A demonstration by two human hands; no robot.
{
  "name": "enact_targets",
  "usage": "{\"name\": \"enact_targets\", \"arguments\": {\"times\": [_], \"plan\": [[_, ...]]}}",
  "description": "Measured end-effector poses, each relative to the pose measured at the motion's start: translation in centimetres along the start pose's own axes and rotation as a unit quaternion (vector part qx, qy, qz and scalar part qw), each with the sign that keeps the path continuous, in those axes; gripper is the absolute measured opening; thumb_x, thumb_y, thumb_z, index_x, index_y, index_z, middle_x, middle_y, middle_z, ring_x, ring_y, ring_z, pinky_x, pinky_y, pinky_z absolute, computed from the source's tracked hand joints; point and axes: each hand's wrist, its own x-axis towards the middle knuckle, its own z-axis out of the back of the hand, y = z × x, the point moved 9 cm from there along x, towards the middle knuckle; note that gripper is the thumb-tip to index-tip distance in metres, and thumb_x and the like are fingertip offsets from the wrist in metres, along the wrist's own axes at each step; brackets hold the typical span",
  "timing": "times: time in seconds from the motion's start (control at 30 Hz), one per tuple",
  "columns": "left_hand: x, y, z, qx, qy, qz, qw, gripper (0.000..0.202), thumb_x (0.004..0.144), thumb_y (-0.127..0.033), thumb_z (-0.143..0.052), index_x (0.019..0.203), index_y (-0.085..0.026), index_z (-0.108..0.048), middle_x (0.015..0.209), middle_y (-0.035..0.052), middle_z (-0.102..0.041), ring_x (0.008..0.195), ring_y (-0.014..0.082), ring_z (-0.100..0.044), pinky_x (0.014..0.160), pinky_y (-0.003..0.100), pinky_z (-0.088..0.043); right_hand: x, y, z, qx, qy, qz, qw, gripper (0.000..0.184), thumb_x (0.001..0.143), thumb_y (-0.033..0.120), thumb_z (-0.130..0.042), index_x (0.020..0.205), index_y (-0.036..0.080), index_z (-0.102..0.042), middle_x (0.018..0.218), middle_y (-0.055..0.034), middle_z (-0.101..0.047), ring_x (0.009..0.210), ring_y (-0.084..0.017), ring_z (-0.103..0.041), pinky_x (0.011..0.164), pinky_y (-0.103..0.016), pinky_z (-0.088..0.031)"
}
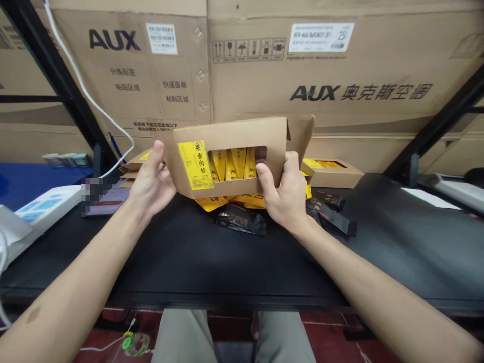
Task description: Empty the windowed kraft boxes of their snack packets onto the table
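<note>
A brown cardboard box (230, 131) with a yellow label and a cut-out window is held up above the black table. Yellow sachets (235, 165) stand side by side behind the window. The flap at its right end (304, 133) sticks out open. At the left end of the box is my left hand (153, 181), thumb up and fingers curled against the side. My right hand (285, 194) grips the right end, its thumb on the front by the window. Below the box lie more yellow sachets (215, 202) and a black sachet (242, 220).
More black sachets (330, 214) lie right of my hand. A similar windowed box (333, 174) sits behind them. On the left are a white power strip (49, 206) and a purple item (108, 199). Large AUX cartons (249, 91) stand behind the table (227, 267).
</note>
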Motion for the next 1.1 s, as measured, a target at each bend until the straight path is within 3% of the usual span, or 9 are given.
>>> {"name": "enact_targets", "arguments": {"times": [0.3,0.5,0.7,0.9,1.1], "plan": [[-0.6,-0.2,-0.1,0.022,-0.004,0.015,1.000,0.042,0.083,-0.064,-0.071,0.104,-0.028,-0.078,0.119,0.0065,-0.081,0.141,0.0352,-0.058,0.113,0.052,-0.053,-0.1,-0.4,-0.4,-0.001,0.016,-0.017,1.000,0.035,0.105,0.057,-0.043,0.111,0.024,-0.050,0.100,-0.0081,-0.068,0.093,-0.024,-0.069,0.086,-0.045,-0.059],[0.0,-0.4,0.8,0.020,-0.007,-0.007,1.000,0.045,0.073,-0.064,-0.079,0.102,-0.030,-0.079,0.113,0.0100,-0.082,0.136,0.0395,-0.062,0.104,0.057,-0.058,0.0,-0.2,-0.5,0.002,0.008,0.016,1.000,0.030,0.105,0.053,-0.046,0.113,0.025,-0.050,0.100,-0.0083,-0.070,0.090,-0.024,-0.069,0.083,-0.042,-0.059],[0.0,-0.9,0.3,-0.009,0.015,-0.035,0.999,0.047,0.080,-0.061,-0.075,0.110,-0.025,-0.077,0.126,0.0077,-0.079,0.138,0.0388,-0.059,0.113,0.059,-0.050,0.0,-0.7,-0.9,-0.016,0.025,0.011,1.000,0.034,0.105,0.055,-0.044,0.117,0.024,-0.051,0.103,-0.0098,-0.068,0.097,-0.026,-0.068,0.089,-0.045,-0.057],[0.0,-0.8,0.6,-0.021,-0.021,-0.035,0.999,0.049,0.074,-0.056,-0.083,0.109,-0.022,-0.075,0.126,0.0062,-0.079,0.141,0.0376,-0.056,0.115,0.055,-0.048,-0.2,-0.1,-0.9,-0.011,0.021,0.024,0.999,0.033,0.106,0.054,-0.043,0.115,0.023,-0.053,0.105,-0.0099,-0.068,0.097,-0.025,-0.068,0.086,-0.044,-0.059],[-0.4,-1.4,0.7,0.004,-0.059,-0.088,0.994,0.046,0.079,-0.056,-0.077,0.110,-0.022,-0.074,0.124,0.0044,-0.080,0.142,0.0354,-0.055,0.114,0.051,-0.050,-0.2,-0.1,-0.8,-0.017,0.014,0.029,0.999,0.034,0.106,0.054,-0.044,0.115,0.023,-0.054,0.104,-0.0099,-0.068,0.097,-0.025,-0.068,0.086,-0.044,-0.059]]}}
